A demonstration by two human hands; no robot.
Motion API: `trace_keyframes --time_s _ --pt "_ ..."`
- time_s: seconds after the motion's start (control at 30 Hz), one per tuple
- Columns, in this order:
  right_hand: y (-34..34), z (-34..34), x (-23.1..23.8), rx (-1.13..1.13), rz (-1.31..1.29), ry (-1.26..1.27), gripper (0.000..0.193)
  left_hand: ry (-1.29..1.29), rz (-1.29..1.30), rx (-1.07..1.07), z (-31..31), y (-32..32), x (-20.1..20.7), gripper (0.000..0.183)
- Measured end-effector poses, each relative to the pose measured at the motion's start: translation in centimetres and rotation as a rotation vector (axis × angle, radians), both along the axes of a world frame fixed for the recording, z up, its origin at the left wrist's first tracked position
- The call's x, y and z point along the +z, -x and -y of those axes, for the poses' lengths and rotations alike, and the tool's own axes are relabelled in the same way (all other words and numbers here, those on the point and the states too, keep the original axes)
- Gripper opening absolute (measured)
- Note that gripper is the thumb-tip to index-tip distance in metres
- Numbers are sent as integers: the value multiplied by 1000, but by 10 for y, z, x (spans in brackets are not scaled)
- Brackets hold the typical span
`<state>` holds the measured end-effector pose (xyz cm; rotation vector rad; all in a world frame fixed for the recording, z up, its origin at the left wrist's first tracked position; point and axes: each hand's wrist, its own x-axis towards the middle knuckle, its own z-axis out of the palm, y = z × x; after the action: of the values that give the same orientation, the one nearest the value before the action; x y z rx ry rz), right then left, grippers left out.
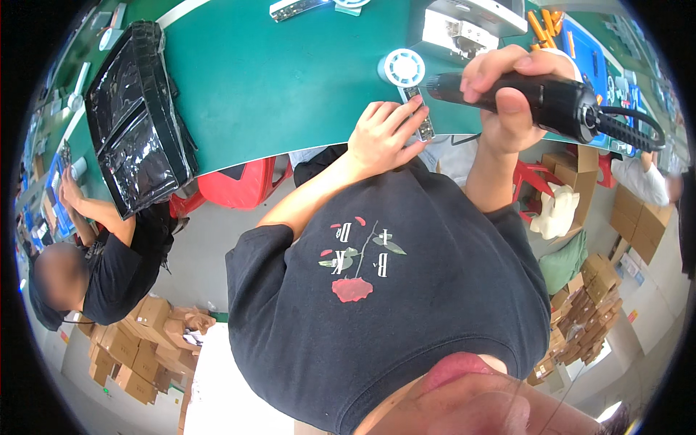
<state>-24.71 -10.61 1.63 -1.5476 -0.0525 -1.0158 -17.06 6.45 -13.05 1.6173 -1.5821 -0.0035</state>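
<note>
The left hand (384,139) lies with its fingers slightly spread and their tips over a narrow silvery strip with small parts along it (425,130), probably to keep it from shifting. A round white head with a pale-blue segmented ring (404,68) sits just beyond those fingertips, at the strip's far end. The right hand (511,101) is closed around a black cylindrical tool with a tapering front (549,101), thumb on one side and fingers on the other; this grip seems chosen to aim the narrow end toward the left fingertips. A black ribbed cable (631,138) leaves the tool to the right of that hand, seemingly where it does not cross the work.

The left fingers cover part of the strip, and whether the thumb pinches it or merely rests beside it, I cannot tell. Nor is it clear whether the tool's tip touches anything or hangs just beside the strip. The right fingers hide the middle of the tool. Beyond the right hand, a silver metal block-like device (460,32) is cut off by the upper edge
</note>
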Motion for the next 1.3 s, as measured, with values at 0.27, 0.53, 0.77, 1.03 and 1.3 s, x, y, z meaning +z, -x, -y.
trace_keyframes --time_s 0.27,0.53,0.77,1.03,1.3 --pt "-4 -1 -13 55 58 -24 44 4 24 23 0 2 -3 56" --pt "-2 1 -18 -87 55 0 44 -8 -64 -28 -1 -2 6 61" --pt "-21 6 -12 34 141 -14 35 -20 -86 -49 -4 -3 0 63" --pt "-20 11 46 -383 128 -112 30 38 8 56 8 -11 12 55" --pt "-29 47 75 -663 143 -39 13 -40 -88 146 20 -14 11 54"
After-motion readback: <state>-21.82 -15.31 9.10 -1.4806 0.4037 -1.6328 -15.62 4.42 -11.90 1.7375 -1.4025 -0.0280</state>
